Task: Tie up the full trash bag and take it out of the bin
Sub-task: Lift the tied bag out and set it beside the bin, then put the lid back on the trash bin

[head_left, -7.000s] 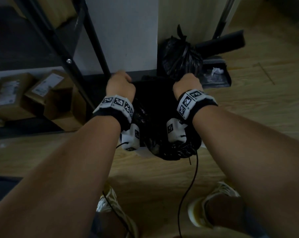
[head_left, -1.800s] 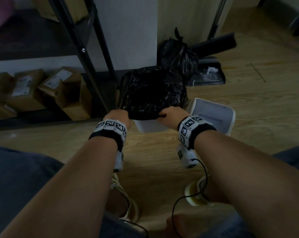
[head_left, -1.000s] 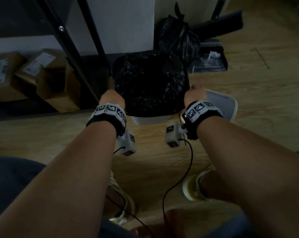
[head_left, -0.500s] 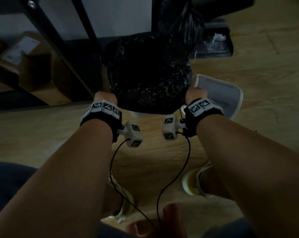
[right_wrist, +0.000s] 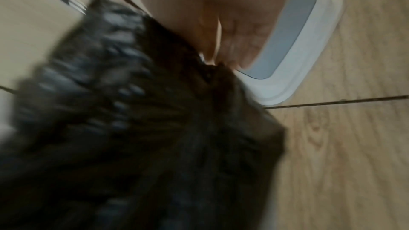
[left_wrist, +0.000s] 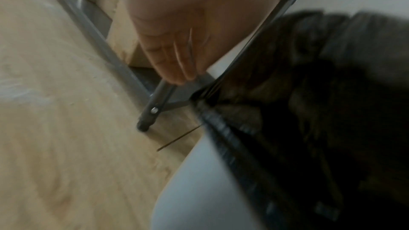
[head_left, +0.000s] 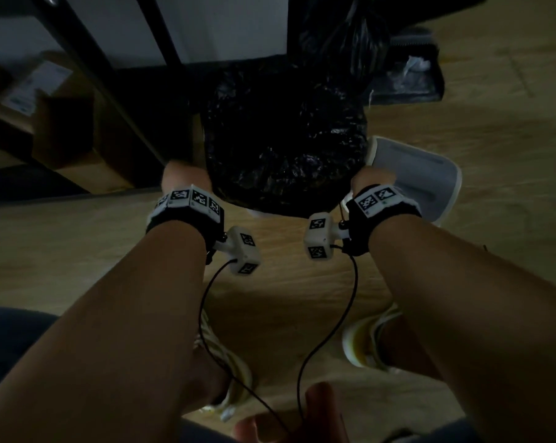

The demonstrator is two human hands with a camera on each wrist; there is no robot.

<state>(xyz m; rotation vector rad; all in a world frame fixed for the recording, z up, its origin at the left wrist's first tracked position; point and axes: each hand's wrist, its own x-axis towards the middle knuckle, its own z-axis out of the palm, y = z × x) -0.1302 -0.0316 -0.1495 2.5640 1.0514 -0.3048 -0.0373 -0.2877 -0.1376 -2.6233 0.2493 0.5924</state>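
A black trash bag (head_left: 286, 139) fills and lines the white bin (head_left: 258, 214) on the wooden floor. My left hand (head_left: 180, 174) is at the bin's left side. In the left wrist view the left hand (left_wrist: 177, 59) has its fingers straight and together, pointing down just beside the bag (left_wrist: 332, 111) and the bin wall (left_wrist: 199, 190), holding nothing that I can see. My right hand (head_left: 371, 179) is at the bin's right side. In the blurred right wrist view the right hand (right_wrist: 221, 53) pinches the bag's edge (right_wrist: 212, 71), and folds fan out from there.
The bin's white lid (head_left: 414, 180) lies on the floor to the right. Behind the bin stand a tied black bag (head_left: 343, 33) and a dustpan (head_left: 407, 78). A black shelf leg (head_left: 110, 84) and cardboard boxes (head_left: 30, 100) are on the left. My shoes (head_left: 372, 343) are below.
My hands have gone from the bag's near edge out to the left and right sides of the bin. My head has leaned closer over the bin.
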